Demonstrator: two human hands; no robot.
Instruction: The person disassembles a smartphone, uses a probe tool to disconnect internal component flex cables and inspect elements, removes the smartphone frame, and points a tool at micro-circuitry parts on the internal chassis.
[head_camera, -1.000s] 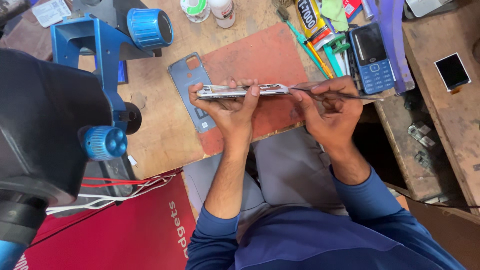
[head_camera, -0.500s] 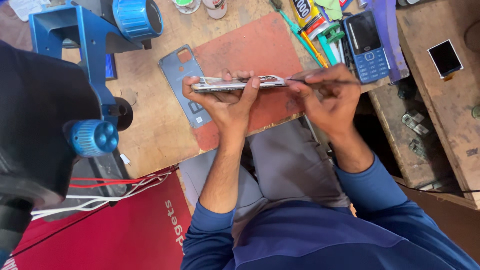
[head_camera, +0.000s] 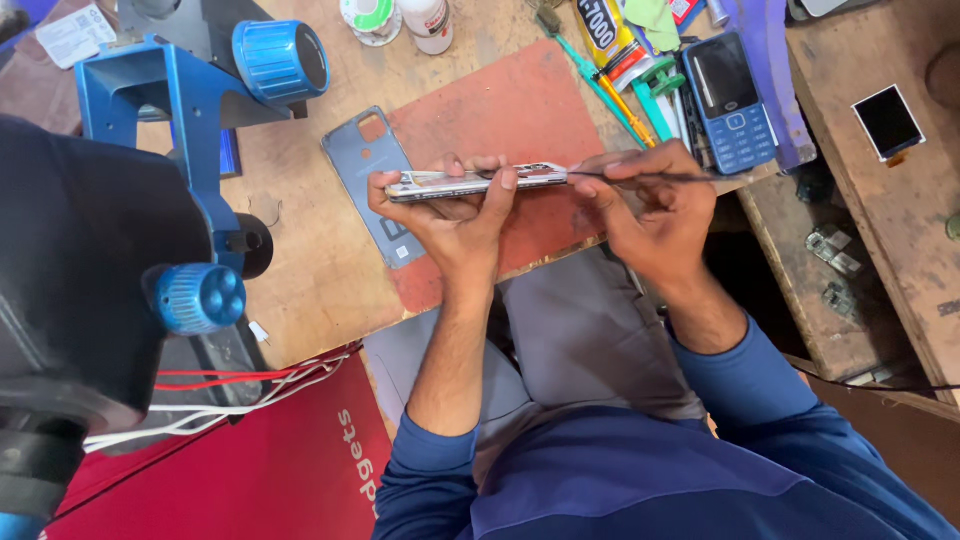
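My left hand (head_camera: 455, 215) grips a smartphone (head_camera: 475, 181) edge-on above the red mat (head_camera: 500, 120), thumb and fingers wrapped over its silver frame. My right hand (head_camera: 655, 205) pinches a thin dark metal tool (head_camera: 650, 177), whose tip touches the phone's right end. A grey phone back cover (head_camera: 365, 170) lies flat on the wooden bench, just left of and under my left hand.
A blue and black microscope stand (head_camera: 190, 130) fills the left. At the back right lie a blue keypad phone (head_camera: 728, 100), a glue tube (head_camera: 603, 30), several green and orange tools (head_camera: 640, 95) and a small screen part (head_camera: 887, 122). Red and white wires (head_camera: 250, 385) run at lower left.
The view has shifted slightly; both hands hold the same grip on the phone and tool, with the tool tip still at the phone's right end.
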